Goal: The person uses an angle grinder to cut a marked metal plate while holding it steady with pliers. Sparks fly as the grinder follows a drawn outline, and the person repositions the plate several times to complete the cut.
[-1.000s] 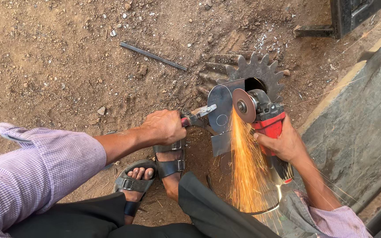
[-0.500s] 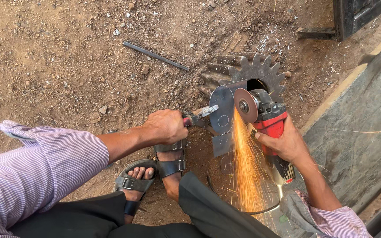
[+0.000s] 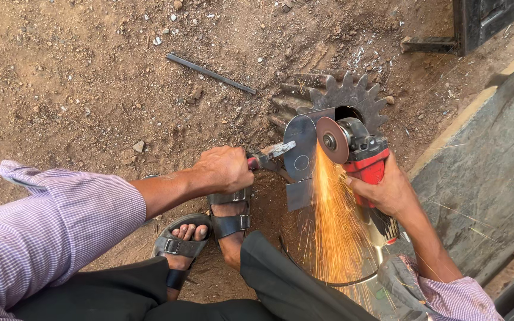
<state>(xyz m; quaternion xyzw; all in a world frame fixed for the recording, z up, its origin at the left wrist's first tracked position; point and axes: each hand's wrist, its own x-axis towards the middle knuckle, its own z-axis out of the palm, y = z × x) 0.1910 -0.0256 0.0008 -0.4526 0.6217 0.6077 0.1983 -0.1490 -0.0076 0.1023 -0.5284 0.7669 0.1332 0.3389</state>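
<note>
Bare dirt ground (image 3: 78, 71), pebbles all over. Grey slab (image 3: 495, 172) runs along the right edge. Big rusty toothed gear (image 3: 334, 89) lies flat in the dirt, the work going on right at its near edge.

Workpiece: thin grey sheet-metal piece (image 3: 300, 142), rounded top, straight tab below, held upright on edge, bare steel with a dull sheen. Locking pliers (image 3: 269, 156) clamp its left edge.

Red angle grinder (image 3: 367, 163), disc (image 3: 331, 139) touching the piece's right edge, orange sparks (image 3: 334, 220) streaming down toward the person.

Left hand (image 3: 224, 169): grip clenched on the pliers' handles. Right hand (image 3: 391, 190): grip wrapped round the grinder body.

Sandalled feet (image 3: 209, 229) just below the left hand. Thin dark rod (image 3: 209, 73) lies well apart, up in the dirt.
</note>
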